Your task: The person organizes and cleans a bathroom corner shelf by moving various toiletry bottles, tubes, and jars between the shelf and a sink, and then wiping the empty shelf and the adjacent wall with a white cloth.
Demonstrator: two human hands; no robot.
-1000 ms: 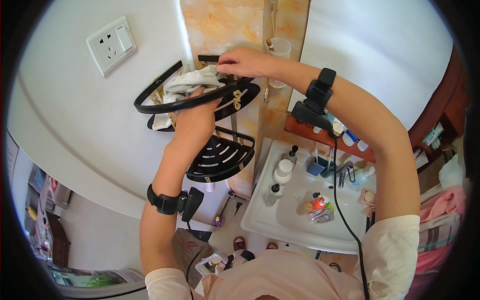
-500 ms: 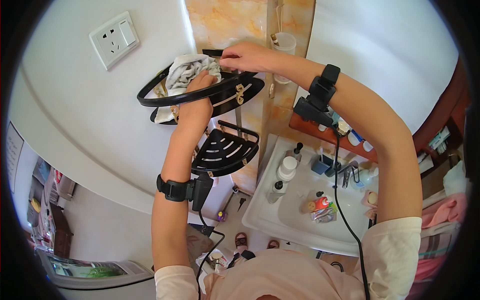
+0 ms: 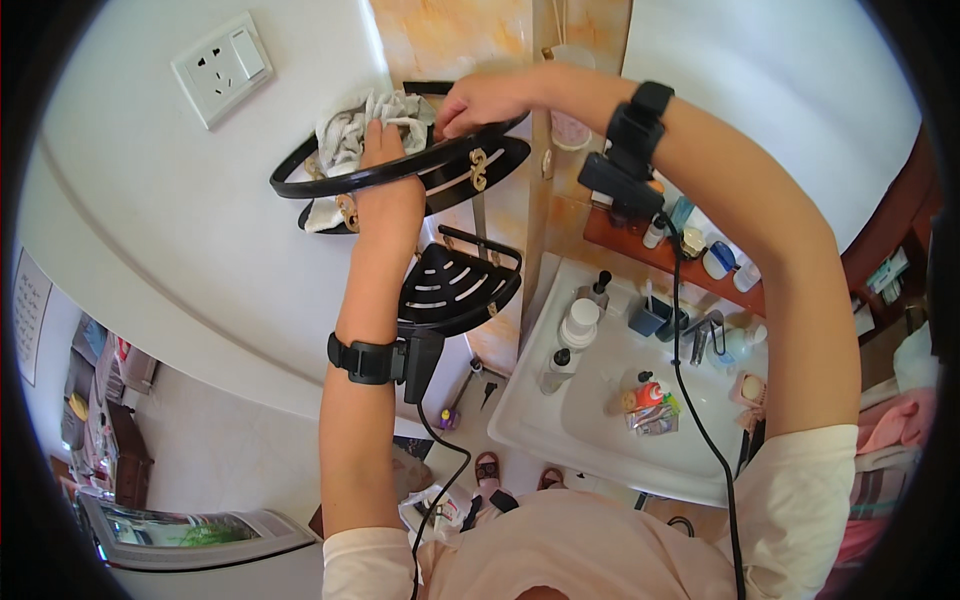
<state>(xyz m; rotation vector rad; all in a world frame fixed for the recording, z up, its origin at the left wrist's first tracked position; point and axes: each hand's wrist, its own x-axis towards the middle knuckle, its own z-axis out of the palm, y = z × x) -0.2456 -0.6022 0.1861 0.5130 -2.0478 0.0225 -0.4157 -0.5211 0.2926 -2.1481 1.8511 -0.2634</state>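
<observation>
A crumpled grey-white cloth lies inside the upper black corner shelf, whose raised rim carries gold ornaments. My left hand reaches over that rim, its fingers closed against the bunched cloth. Part of the cloth hangs low at the left, under the rim. At the shelf's back right, my right hand is curled with the fingertips bent down just behind the rim. What those fingers hold, if anything, is hidden. Below, a second black slotted corner shelf shows bare slats.
A white washbasin at right holds pump bottles, a faucet and several tubes. Toiletries stand on a red-brown ledge. A hanging cup is beside my right wrist. A socket is on the left wall.
My left hand and the cloth have shifted slightly up and left in the view. My right hand has come down a little, more curled, and the view has tilted slightly.
</observation>
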